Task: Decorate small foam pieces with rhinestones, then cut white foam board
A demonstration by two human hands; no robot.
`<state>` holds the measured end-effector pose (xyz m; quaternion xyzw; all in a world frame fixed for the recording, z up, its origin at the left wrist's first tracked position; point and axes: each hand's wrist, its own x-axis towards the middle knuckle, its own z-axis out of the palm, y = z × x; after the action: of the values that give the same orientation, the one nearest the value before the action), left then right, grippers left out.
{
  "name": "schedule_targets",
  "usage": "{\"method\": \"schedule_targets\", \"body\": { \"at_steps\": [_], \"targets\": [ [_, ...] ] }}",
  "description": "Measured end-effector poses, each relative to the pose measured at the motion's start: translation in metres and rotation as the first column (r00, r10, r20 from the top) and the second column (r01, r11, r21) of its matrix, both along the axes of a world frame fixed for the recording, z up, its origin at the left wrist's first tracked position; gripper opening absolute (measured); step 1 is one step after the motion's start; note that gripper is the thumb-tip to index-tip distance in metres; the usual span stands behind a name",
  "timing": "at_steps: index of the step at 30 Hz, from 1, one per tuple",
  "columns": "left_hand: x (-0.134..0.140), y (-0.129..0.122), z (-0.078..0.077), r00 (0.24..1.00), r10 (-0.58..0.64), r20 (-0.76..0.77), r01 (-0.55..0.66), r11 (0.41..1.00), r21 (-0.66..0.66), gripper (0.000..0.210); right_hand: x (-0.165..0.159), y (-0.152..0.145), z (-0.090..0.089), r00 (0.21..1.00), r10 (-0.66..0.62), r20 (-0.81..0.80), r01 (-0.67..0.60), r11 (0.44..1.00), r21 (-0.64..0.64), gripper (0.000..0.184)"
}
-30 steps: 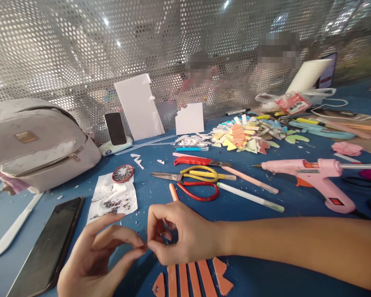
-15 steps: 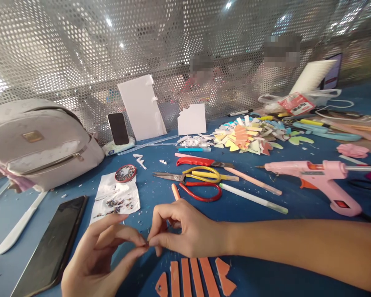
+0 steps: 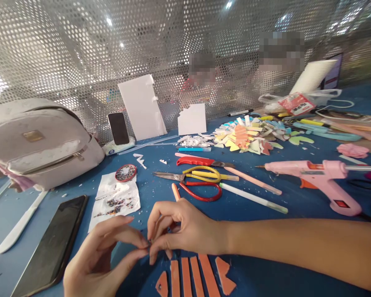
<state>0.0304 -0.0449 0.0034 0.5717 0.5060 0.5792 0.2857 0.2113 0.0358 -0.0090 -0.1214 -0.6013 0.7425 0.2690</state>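
My left hand (image 3: 106, 255) is at the lower left, thumb and forefinger pinched on something tiny and dark that I cannot make out. Touching or almost touching those fingertips is my right hand (image 3: 185, 231), its fingers curled and the thumb slightly apart from the forefinger; whether it grips anything is unclear. Below my right hand lie orange flat pieces: a pointed head-like piece (image 3: 162, 284) with a hole, several strips (image 3: 186, 276) side by side, and a notched tail-like piece (image 3: 225, 276). Beyond my left hand, a white paper sheet (image 3: 106, 192) bears small dark beads and a round red-rimmed dish (image 3: 125, 173).
Red-and-yellow-handled scissors (image 3: 200, 181), a red-handled cutter (image 3: 194, 161) and a capped white pen (image 3: 253, 198) lie ahead. A pink glue gun (image 3: 321, 177) rests right. Paper scraps (image 3: 247, 134) pile behind. Left are a phone (image 3: 52, 247), a white knife (image 3: 21, 222) and a backpack (image 3: 40, 144).
My right thumb has dropped slightly and parted from the forefinger. My left hand stays pinched in nearly the same place. The orange pieces have not moved.
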Motion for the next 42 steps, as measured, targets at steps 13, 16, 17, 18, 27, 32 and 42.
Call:
{"method": "schedule_targets", "body": {
  "at_steps": [13, 16, 17, 18, 27, 32, 42],
  "targets": [
    [-0.015, 0.022, 0.007, 0.992, -0.039, -0.124, 0.051, 0.994, 0.097, 0.032, 0.005, 0.003, 0.019, 0.958, -0.287, 0.027, 0.272, 0.930, 0.246, 0.029],
    [-0.016, 0.041, 0.025, 0.963, -0.067, -0.259, 0.111, 0.981, 0.158, 0.032, 0.007, 0.010, 0.022, 0.914, -0.404, -0.030, 0.399, 0.883, 0.246, 0.033],
    [-0.015, 0.048, 0.032, 0.952, -0.061, -0.300, 0.118, 0.977, 0.176, 0.033, 0.007, 0.013, 0.023, 0.902, -0.428, -0.066, 0.429, 0.866, 0.257, 0.032],
    [-0.014, 0.054, 0.040, 0.934, -0.072, -0.351, 0.141, 0.975, 0.174, 0.034, 0.006, 0.016, 0.025, 0.895, -0.436, -0.095, 0.445, 0.856, 0.264, 0.031],
    [0.010, 0.080, 0.107, 0.798, -0.068, -0.599, 0.267, 0.931, 0.249, 0.040, 0.009, 0.032, 0.053, 0.855, -0.479, -0.198, 0.515, 0.830, 0.214, 0.019],
    [0.018, 0.074, 0.116, 0.748, 0.018, -0.663, 0.256, 0.914, 0.314, 0.040, 0.012, 0.032, 0.068, 0.850, -0.500, -0.166, 0.521, 0.845, 0.122, 0.017],
    [0.009, 0.061, 0.104, 0.754, 0.078, -0.653, 0.237, 0.894, 0.380, 0.037, 0.010, 0.019, 0.068, 0.897, -0.435, -0.074, 0.441, 0.884, 0.155, 0.034]
  ]
}}
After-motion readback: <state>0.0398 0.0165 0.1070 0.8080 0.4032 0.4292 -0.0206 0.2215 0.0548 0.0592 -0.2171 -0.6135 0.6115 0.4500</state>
